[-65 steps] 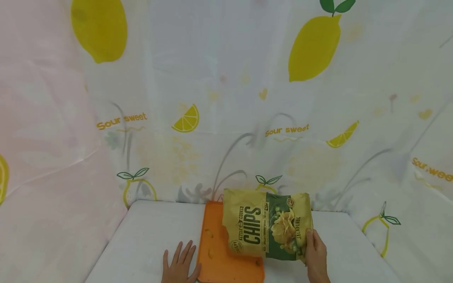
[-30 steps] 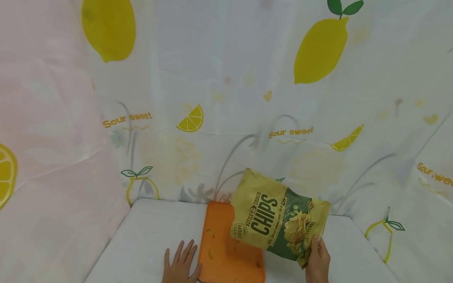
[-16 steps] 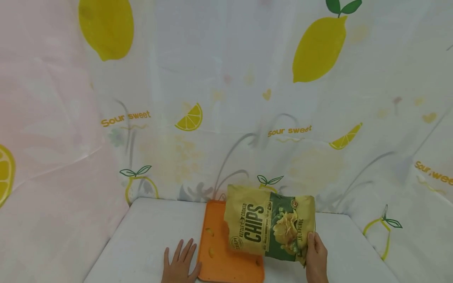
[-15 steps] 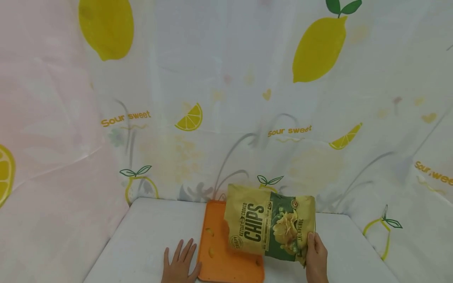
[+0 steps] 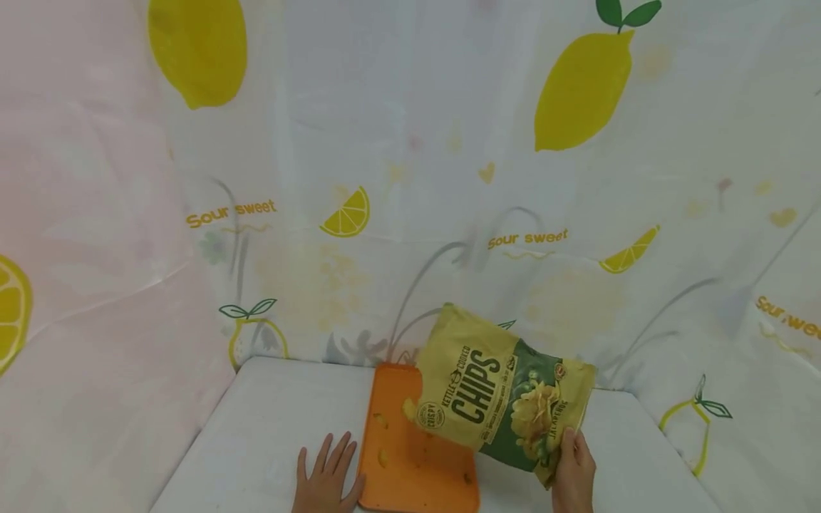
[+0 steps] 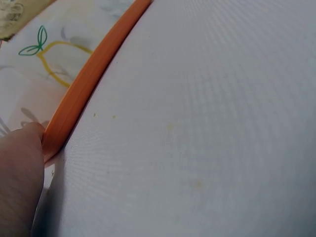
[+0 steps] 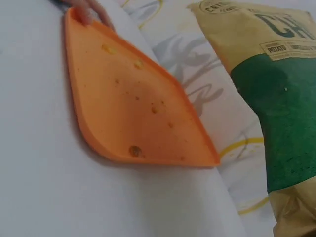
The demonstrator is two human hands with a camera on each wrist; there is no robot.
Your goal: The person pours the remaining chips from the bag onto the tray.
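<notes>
My right hand (image 5: pixel 573 469) grips the lower right end of a gold and green potato chip bag (image 5: pixel 477 385), thumb on its front. Tilted, the bag hangs above an orange tray (image 5: pixel 417 484), its printed upper end high and to the left. At the bag's left edge a yellowish chip (image 5: pixel 409 408) sticks out. Chip pieces (image 5: pixel 382 457) and crumbs lie on the tray. My left hand (image 5: pixel 325 479) rests with spread fingers beside the tray, its thumb at the tray's left edge. In the right wrist view the bag (image 7: pixel 276 98) stands right of the tray (image 7: pixel 163 133).
The white table (image 5: pixel 276 399) carries the tray and ends at a hanging lemon-print cloth (image 5: pixel 410 178) behind and at both sides. Small crumbs (image 6: pixel 114 117) lie on the table near the tray's edge in the left wrist view.
Since half a second ago the bag has swung from near level to tilted, its left end higher, as it was a second ago. A chip now shows at its left edge. My left hand stays put.
</notes>
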